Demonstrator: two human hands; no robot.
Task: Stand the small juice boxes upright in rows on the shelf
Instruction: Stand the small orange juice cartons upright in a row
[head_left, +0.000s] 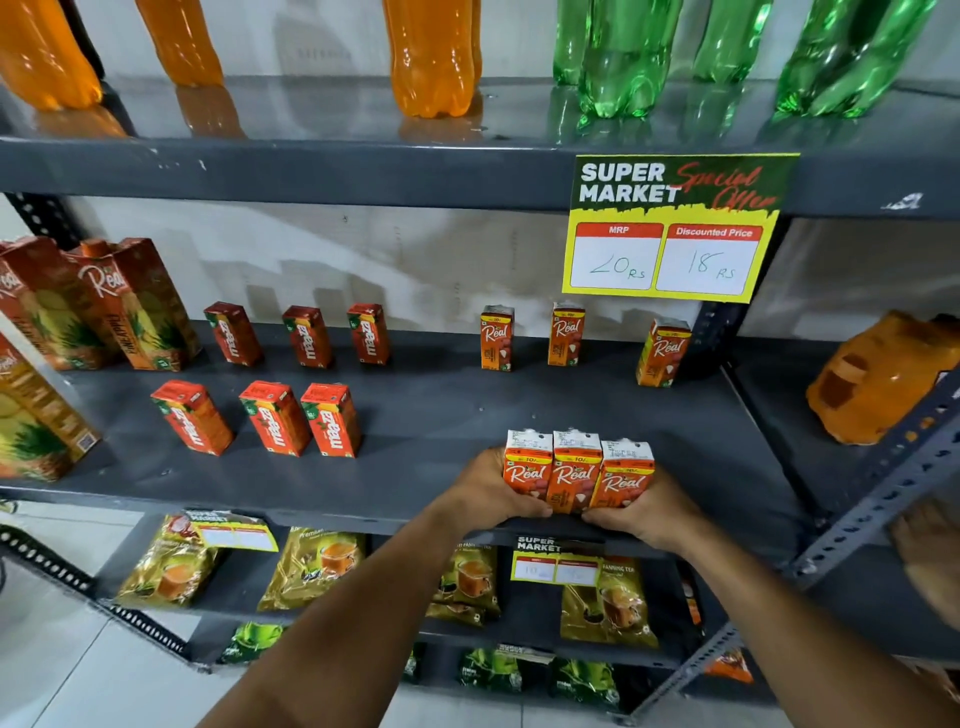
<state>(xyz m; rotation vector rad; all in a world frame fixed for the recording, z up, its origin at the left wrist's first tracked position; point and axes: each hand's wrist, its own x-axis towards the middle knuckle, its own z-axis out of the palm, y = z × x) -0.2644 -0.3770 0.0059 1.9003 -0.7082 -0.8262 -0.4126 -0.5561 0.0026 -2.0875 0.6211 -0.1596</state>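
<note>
Three small orange Real juice boxes (575, 470) stand side by side at the front edge of the grey middle shelf (431, 415). My left hand (485, 488) clasps the leftmost box, and my right hand (644, 512) clasps the rightmost, pressing the three together. Behind them, three more small Real boxes (566, 335) stand upright and spaced apart along the back. To the left, small red Maaza boxes (275, 415) stand in two rows of three.
Tall Real cartons (124, 301) stand at the far left of the shelf. A yellow price sign (670, 228) hangs from the upper shelf, which carries orange and green bottles. Tea packets (311, 566) fill the lower shelves. An orange packet (883, 379) lies on the neighbouring rack.
</note>
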